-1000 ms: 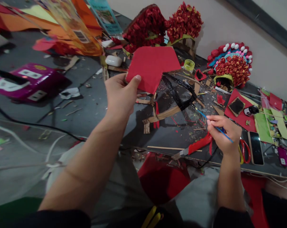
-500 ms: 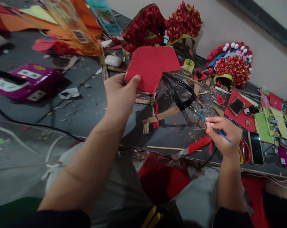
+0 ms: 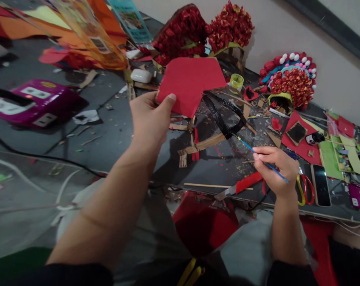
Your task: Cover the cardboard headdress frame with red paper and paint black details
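Note:
My left hand (image 3: 153,115) pinches the left edge of a red cardboard piece (image 3: 191,83), thumb on top, holding it above the table. From its lower right side extends a bent strip painted glossy black (image 3: 221,117), which runs on into a bare brown cardboard strip (image 3: 208,143). In my right hand (image 3: 278,169) is a thin blue paintbrush (image 3: 247,145), gripped like a pen. Its tip touches or nearly touches the lower corner of the black strip. Beneath the right hand lies a red-handled knife (image 3: 242,185).
Red flower-like decorations (image 3: 230,28) stand along the wall. A purple power strip (image 3: 33,101) and a clear bottle (image 3: 90,39) are at left. To the right lie scissors (image 3: 305,188), a phone (image 3: 320,186) and a small black bottle (image 3: 314,138). Cardboard scraps litter the grey table (image 3: 114,135).
My right hand has moved slightly left with the paintbrush, and its tip has shifted left along the black strip. The left hand and red cardboard stay almost still.

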A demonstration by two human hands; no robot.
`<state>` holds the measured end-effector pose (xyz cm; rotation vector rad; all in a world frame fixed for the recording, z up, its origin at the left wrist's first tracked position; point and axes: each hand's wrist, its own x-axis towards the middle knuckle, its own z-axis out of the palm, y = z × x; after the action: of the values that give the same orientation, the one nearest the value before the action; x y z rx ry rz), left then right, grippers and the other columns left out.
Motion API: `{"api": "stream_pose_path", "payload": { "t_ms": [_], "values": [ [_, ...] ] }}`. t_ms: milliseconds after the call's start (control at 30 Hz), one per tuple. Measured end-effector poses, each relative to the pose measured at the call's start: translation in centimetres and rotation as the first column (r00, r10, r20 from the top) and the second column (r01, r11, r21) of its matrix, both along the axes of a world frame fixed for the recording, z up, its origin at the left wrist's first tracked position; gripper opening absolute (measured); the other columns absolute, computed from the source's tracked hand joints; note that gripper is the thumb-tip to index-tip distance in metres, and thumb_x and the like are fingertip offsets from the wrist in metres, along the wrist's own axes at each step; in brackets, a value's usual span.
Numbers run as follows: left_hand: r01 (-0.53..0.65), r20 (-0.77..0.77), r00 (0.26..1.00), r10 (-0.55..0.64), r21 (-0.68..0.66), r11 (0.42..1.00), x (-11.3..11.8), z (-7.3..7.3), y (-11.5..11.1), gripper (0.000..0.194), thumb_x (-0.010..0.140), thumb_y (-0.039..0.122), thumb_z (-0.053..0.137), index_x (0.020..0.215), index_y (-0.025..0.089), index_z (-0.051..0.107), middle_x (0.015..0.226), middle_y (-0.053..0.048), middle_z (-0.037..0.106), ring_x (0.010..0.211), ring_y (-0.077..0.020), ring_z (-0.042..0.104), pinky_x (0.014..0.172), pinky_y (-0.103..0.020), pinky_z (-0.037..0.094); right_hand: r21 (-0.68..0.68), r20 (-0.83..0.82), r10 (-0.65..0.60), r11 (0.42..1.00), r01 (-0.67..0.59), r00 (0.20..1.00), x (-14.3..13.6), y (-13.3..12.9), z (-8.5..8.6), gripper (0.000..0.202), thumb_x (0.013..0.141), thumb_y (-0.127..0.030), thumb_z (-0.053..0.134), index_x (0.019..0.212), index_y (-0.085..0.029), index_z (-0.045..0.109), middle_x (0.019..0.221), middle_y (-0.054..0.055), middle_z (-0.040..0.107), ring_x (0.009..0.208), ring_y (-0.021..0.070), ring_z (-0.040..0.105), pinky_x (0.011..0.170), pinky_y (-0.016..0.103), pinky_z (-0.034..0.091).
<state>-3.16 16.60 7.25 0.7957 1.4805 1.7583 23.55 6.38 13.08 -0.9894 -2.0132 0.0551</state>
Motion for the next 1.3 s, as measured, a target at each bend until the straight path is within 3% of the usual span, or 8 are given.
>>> {"api": "stream_pose_path", "payload": {
  "t_ms": [267,467,600,767,900,1067,1200,1300],
  "values": [
    [0.028,0.009,1.0,-0.029,0.07,0.997,-0.5,-0.9,0.4,0.008,0.077,0.017,0.068,0.077,0.01,0.065,0.064,0.002,0.063,0.044,-0.0066,0.054,0.057,-0.027,0.062,0.02,-0.016,-0.002,1.0,0.003,1.0,-0.1,0.0,0.1,0.017,0.083,-0.011,0.066,0.074,-0.024,0.06,0.083,-0.001,0.077,0.076,0.0143,0.075,0.068,0.027,0.063],
    [0.082,-0.024,0.997,-0.08,0.16,0.984,-0.9,-2.1,0.8,0.017,0.077,0.026,0.074,0.082,0.011,0.067,0.068,0.001,0.066,0.05,-0.0083,0.058,0.059,-0.027,0.063,-0.07,-0.019,0.039,0.997,-0.04,0.999,0.1,0.0,0.0,0.016,0.084,-0.011,0.064,0.075,-0.024,0.061,0.082,-0.002,0.076,0.078,0.0145,0.075,0.07,0.028,0.063],
    [0.09,-0.036,0.996,-0.084,0.223,0.971,-0.6,-2.1,0.8,0.026,0.073,0.034,0.077,0.083,0.011,0.068,0.071,0.0,0.067,0.053,-0.0099,0.06,0.054,-0.027,0.061,-0.08,-0.129,-0.004,0.997,-0.006,0.992,0.7,-0.1,-0.1,0.014,0.082,-0.012,0.067,0.077,-0.023,0.061,0.087,-0.001,0.077,0.078,0.0142,0.075,0.069,0.028,0.063],
    [0.064,-0.102,0.994,-0.029,0.352,0.934,-0.7,-1.9,0.8,0.041,0.071,0.047,0.079,0.088,0.011,0.067,0.072,0.001,0.063,0.06,-0.0105,0.059,0.066,-0.037,0.064,-0.017,-0.333,-0.105,0.994,0.105,0.937,0.8,0.0,0.0,0.014,0.082,-0.016,0.071,0.078,-0.022,0.058,0.087,0.001,0.077,0.079,0.0152,0.075,0.068,0.028,0.063],
    [0.045,-0.197,0.98,0.043,0.424,0.905,-1.2,-1.5,0.6,0.045,0.073,0.054,0.079,0.081,0.013,0.064,0.067,0.004,0.056,0.057,-0.0074,0.053,0.06,-0.028,0.057,0.031,-0.462,-0.184,0.974,0.223,0.868,0.8,0.2,0.2,0.017,0.082,-0.021,0.073,0.077,-0.021,0.056,0.086,0.001,0.076,0.077,0.0156,0.075,0.067,0.029,0.063],
    [0.044,-0.258,0.961,0.099,0.498,0.866,-0.9,-0.6,0.0,0.041,0.082,0.057,0.073,0.079,0.018,0.06,0.066,0.004,0.052,0.06,-0.0068,0.054,0.055,-0.022,0.045,0.034,-0.562,-0.164,0.975,0.22,0.811,0.9,0.4,0.2,0.017,0.082,-0.023,0.074,0.078,-0.021,0.057,0.083,0.0,0.075,0.074,0.0146,0.074,0.066,0.029,0.063],
    [0.011,-0.193,0.975,0.114,0.55,0.835,-0.7,-0.5,0.4,0.058,0.072,0.068,0.076,0.076,0.013,0.057,0.065,0.005,0.049,0.054,-0.0037,0.046,0.051,-0.016,0.045,0.021,-0.602,-0.162,0.976,0.219,0.782,1.2,0.7,-0.1,0.017,0.08,-0.023,0.075,0.078,-0.02,0.058,0.082,0.0,0.075,0.073,0.0141,0.074,0.065,0.027,0.062],
    [-0.011,-0.151,0.983,0.105,0.522,0.853,-0.7,-0.9,0.8,0.061,0.068,0.07,0.077,0.075,0.013,0.056,0.064,0.005,0.047,0.052,-0.004,0.044,0.05,-0.018,0.048,-0.007,-0.633,-0.184,0.973,0.231,0.752,1.6,1.0,-0.4,0.018,0.079,-0.023,0.076,0.077,-0.02,0.059,0.082,0.0,0.076,0.073,0.0134,0.074,0.065,0.026,0.062]
  ]
}}
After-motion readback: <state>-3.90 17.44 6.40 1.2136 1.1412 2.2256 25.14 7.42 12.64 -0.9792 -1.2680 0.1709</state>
